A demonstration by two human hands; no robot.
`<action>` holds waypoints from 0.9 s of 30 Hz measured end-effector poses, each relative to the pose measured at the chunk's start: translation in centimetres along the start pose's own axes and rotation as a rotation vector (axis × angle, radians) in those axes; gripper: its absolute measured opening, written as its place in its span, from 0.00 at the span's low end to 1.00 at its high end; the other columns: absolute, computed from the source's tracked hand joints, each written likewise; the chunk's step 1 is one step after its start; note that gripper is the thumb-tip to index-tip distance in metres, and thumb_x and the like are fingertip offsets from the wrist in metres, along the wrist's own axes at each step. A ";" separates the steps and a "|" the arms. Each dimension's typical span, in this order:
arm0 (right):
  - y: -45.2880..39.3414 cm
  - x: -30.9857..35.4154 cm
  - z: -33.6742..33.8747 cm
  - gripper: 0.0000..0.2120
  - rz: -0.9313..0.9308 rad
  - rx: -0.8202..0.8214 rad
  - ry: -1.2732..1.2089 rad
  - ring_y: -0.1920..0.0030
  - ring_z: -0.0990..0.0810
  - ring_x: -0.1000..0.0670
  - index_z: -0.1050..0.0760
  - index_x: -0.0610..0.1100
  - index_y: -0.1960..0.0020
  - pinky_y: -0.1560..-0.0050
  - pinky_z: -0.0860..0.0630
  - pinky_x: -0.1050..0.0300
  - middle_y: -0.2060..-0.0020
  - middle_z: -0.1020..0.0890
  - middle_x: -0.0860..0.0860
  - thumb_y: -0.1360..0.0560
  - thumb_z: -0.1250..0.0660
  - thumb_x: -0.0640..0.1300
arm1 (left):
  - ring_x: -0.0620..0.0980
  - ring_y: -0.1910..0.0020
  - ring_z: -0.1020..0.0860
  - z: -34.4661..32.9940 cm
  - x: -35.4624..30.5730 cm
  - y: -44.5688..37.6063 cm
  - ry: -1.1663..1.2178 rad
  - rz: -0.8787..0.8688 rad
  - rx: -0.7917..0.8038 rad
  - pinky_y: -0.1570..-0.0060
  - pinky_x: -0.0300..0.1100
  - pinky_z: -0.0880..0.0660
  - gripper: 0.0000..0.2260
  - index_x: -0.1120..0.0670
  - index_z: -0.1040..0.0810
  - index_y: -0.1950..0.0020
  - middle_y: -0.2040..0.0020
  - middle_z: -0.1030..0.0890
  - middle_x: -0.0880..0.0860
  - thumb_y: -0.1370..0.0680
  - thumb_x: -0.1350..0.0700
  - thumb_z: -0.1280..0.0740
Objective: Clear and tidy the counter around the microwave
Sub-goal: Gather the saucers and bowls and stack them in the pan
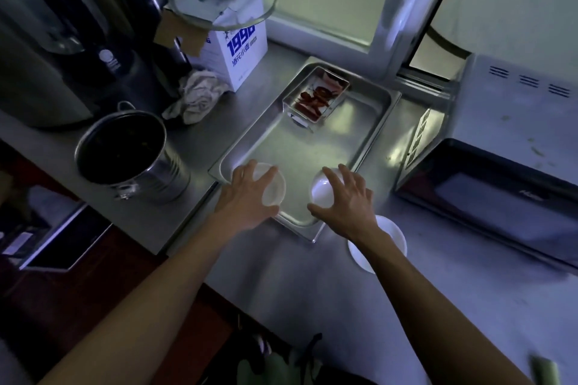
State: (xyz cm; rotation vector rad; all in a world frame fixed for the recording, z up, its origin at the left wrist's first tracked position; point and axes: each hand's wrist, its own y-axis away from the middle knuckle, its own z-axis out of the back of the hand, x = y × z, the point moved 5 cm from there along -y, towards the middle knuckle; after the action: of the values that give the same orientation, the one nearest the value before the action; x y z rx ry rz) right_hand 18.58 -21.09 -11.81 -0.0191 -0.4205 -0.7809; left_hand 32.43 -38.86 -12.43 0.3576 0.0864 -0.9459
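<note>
Steel table (pixel 281 291) runs beneath both arms, the microwave (pixel 500 184) to the right of the right hand (pixel 341 200). Each hand curls its fingers over a white bowl: the left hand (pixel 250 197) grips the left bowl (pixel 275 187), the right hand the right bowl (pixel 322 191), both inside the metal tray (pixel 369 122). A white plate (pixel 391 234) lies under the right wrist.

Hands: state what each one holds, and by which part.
Left hand grips a white bowl from above by its rim; right hand grips another white bowl likewise, over the steel tray.
</note>
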 end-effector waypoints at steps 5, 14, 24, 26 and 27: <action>-2.9 0.1 -0.2 0.43 -0.052 0.004 0.008 0.25 0.43 0.41 0.42 0.56 0.22 0.31 0.38 0.40 0.21 0.43 0.49 0.31 0.29 0.65 | 0.56 0.23 0.52 0.2 0.3 -5.7 0.021 -0.034 0.087 0.30 0.61 0.40 0.41 0.36 0.50 0.22 0.21 0.52 0.51 0.29 0.35 0.31; -8.1 1.5 -0.5 0.43 -0.227 -0.005 -0.008 0.23 0.47 0.42 0.45 0.57 0.21 0.27 0.42 0.39 0.21 0.46 0.49 0.30 0.29 0.65 | 0.59 0.23 0.52 -0.4 0.8 -16.0 -0.003 -0.184 0.177 0.30 0.62 0.40 0.42 0.38 0.51 0.22 0.20 0.53 0.53 0.28 0.35 0.31; -12.0 1.9 -2.1 0.43 -0.357 -0.030 -0.049 0.23 0.45 0.42 0.44 0.57 0.22 0.27 0.43 0.39 0.21 0.45 0.49 0.31 0.28 0.66 | 0.62 0.22 0.51 -1.9 0.6 -22.1 -0.065 -0.332 0.206 0.28 0.61 0.42 0.42 0.40 0.50 0.22 0.20 0.53 0.54 0.28 0.37 0.30; -12.6 1.6 -2.2 0.43 -0.368 -0.029 -0.055 0.23 0.46 0.42 0.44 0.57 0.22 0.27 0.43 0.39 0.20 0.45 0.49 0.31 0.28 0.65 | 0.62 0.21 0.53 -2.4 0.6 -22.9 -0.059 -0.322 0.229 0.28 0.62 0.44 0.42 0.39 0.52 0.22 0.20 0.55 0.53 0.28 0.37 0.30; -12.8 1.4 -2.2 0.43 -0.368 -0.032 -0.054 0.23 0.45 0.42 0.44 0.57 0.22 0.27 0.43 0.39 0.21 0.45 0.49 0.31 0.28 0.66 | 0.61 0.21 0.54 -2.5 0.5 -23.2 -0.059 -0.319 0.233 0.28 0.63 0.44 0.42 0.39 0.52 0.22 0.20 0.55 0.53 0.28 0.37 0.30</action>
State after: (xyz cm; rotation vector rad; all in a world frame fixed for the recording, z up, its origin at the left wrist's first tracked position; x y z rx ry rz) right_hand 11.45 -31.59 -15.11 0.0076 -0.4691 -1.1521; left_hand 14.21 -50.78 -20.97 0.5412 -0.0220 -1.2867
